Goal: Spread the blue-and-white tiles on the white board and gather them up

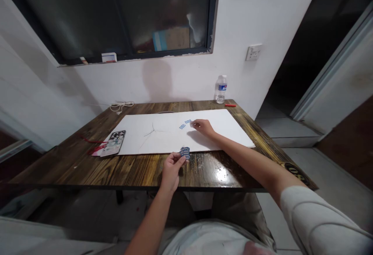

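Note:
My left hand (pixel 173 166) is closed on a small stack of blue-patterned stickers or cards (pixel 184 153), thumb on top, just over the table's front part. My right hand (pixel 203 126) reaches over the white board (pixel 163 142), its fingers pinched at the right end of a curved row of small blue-outlined pieces (pixel 182 126). A pale bit shows at those fingertips, too small to make out clearly. Thin dark lines (pixel 153 130) branch on the board's left half.
On the dark wooden table (pixel 140 169), a phone in a patterned case (pixel 114 143) lies at the board's left edge beside a red cord (pixel 97 147). Farther back are a white cable (pixel 121 106), a water bottle (pixel 222 89) and a red pen (pixel 230 105).

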